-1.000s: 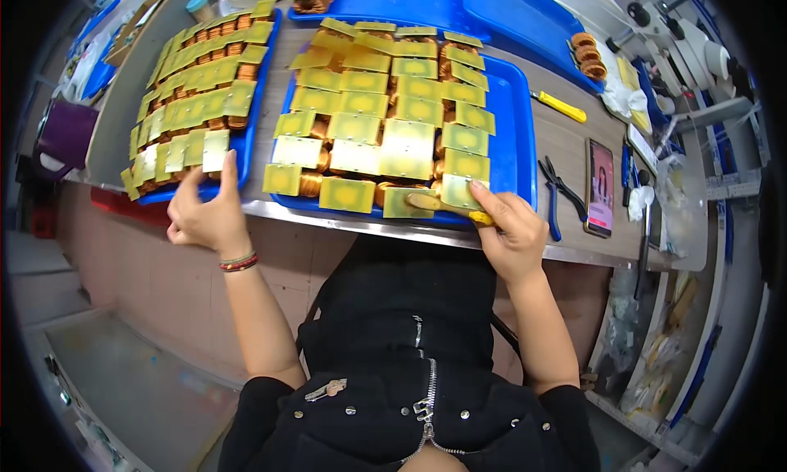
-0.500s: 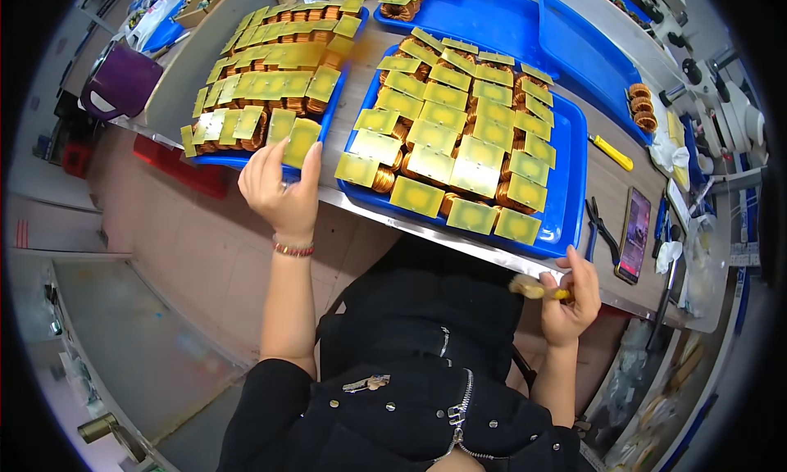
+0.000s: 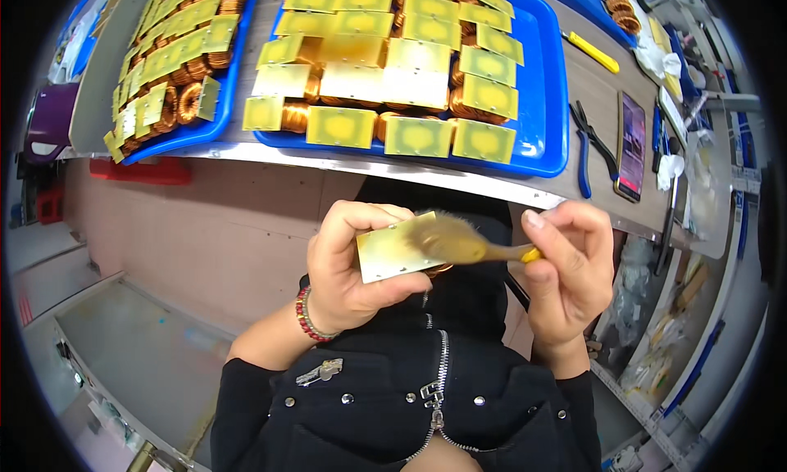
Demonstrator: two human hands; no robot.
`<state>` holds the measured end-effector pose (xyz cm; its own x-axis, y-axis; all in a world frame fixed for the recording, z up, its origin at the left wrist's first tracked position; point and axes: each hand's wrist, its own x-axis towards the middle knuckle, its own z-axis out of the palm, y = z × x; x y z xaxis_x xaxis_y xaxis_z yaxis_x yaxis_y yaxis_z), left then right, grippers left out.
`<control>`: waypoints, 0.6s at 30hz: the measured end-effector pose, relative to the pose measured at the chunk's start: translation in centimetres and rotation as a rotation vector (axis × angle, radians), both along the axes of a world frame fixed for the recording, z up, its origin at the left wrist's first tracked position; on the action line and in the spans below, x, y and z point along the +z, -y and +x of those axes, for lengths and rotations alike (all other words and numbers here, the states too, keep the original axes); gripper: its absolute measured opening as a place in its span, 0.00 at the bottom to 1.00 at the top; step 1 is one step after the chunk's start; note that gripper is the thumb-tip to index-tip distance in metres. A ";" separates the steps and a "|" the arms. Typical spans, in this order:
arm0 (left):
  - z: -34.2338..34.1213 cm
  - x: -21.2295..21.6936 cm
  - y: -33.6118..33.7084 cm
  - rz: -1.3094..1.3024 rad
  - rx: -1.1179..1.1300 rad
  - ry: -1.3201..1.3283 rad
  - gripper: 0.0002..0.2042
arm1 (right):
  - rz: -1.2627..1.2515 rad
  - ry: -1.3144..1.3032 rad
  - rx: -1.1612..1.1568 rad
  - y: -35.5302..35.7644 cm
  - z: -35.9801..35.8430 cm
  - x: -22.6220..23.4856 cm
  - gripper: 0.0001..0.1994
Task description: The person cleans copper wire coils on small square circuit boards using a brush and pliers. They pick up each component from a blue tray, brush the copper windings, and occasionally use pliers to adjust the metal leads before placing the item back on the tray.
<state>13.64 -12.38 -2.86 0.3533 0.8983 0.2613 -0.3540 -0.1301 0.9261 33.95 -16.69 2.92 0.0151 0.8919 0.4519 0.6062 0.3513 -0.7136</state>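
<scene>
Brush meets plate — bristles land on a yellow plate held clear of the desk.

From my distant post, left to right: the left blue tray shows a copper ring bared near its near right corner. The left hand, at that tray half a second ago, is now away from it, pinching the yellow plate between thumb and fingers, a sliver of copper winding beneath. The right hand has raised the brush onto the plate's face, pinching its yellow end. I judge fetching finished and brushing under way — pliers lie untouched beyond.
</scene>
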 end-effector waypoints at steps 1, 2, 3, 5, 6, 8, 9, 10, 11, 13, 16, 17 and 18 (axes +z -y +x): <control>0.2 0.2 -0.1 -0.028 -0.037 -0.013 0.24 | -0.012 -0.042 0.003 0.2 0.4 -0.1 0.15; 0.4 0.4 -0.3 -0.052 -0.067 -0.055 0.23 | -0.025 -0.082 0.005 0.3 0.8 -0.1 0.14; 0.6 0.9 -0.2 -0.119 -0.104 -0.102 0.23 | -0.026 -0.091 -0.010 0.5 1.0 0.0 0.14; 1.0 2.0 -0.1 -0.252 -0.174 -0.195 0.22 | -0.028 -0.107 -0.036 0.6 1.2 0.1 0.13; 1.2 2.8 -0.2 -0.407 -0.238 -0.200 0.21 | -0.064 -0.156 -0.012 0.8 1.6 -0.3 0.20; 1.7 2.8 0.0 -0.470 -0.270 -0.145 0.20 | -0.173 -0.408 0.037 1.2 2.1 -1.1 0.33; 2.0 2.9 0.0 -0.499 -0.286 -0.118 0.20 | -0.242 -0.609 0.061 1.4 2.2 -1.7 0.38; 2.2 3.3 0.0 -0.493 -0.295 -0.153 0.19 | -0.307 -0.693 0.150 1.7 2.3 -2.6 0.44; 2.4 3.4 0.0 -0.516 -0.306 -0.135 0.19 | -0.380 -0.773 0.231 2.1 2.3 -3.5 0.51; 2.9 3.8 -0.1 -0.563 -0.346 -0.097 0.19 | -0.396 -0.796 0.340 2.3 1.5 -4.4 0.50; 3.5 3.5 0.0 -0.551 -0.370 -0.084 0.18 | -0.298 -0.760 0.321 2.7 -0.3 -5.9 0.43; 3.7 3.3 -0.1 -0.522 -0.383 -0.092 0.18 | -0.254 -0.760 0.308 2.8 -0.8 -6.4 0.40; 3.7 3.2 -0.2 -0.506 -0.428 -0.122 0.22 | -0.221 -0.760 0.290 2.8 -0.9 -6.5 0.39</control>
